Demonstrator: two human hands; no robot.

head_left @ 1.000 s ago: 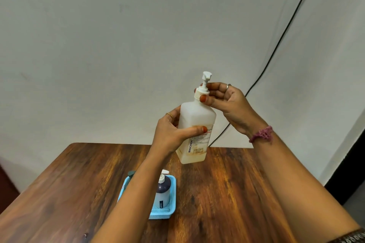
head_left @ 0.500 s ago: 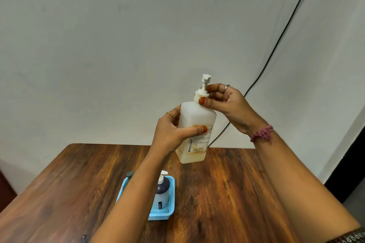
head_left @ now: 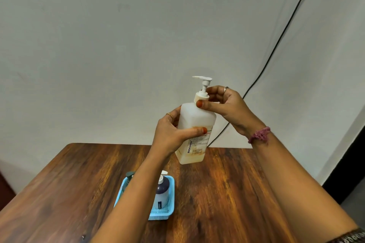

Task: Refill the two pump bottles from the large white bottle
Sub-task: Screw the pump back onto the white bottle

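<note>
One large white bottle (head_left: 194, 136), two pump bottles (head_left: 162, 193) (head_left: 129, 178), one basket (head_left: 171, 199), two hands (head_left: 172, 134) (head_left: 227, 104).

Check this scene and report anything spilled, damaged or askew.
No spill or damage shows. The large white pump bottle is held tilted in the air, over the brown wooden table, left hand on its body, right hand at its collar.

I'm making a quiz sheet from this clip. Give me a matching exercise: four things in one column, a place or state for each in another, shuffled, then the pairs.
Things:
1. large white bottle
2. purple pump bottle
3. right hand
4. black cable

Places or states:
A. runs down the wall
B. stands in the blue basket
C. held above the table by the left hand
D. grips the pump collar

Pairs: 1-C, 2-B, 3-D, 4-A
</note>
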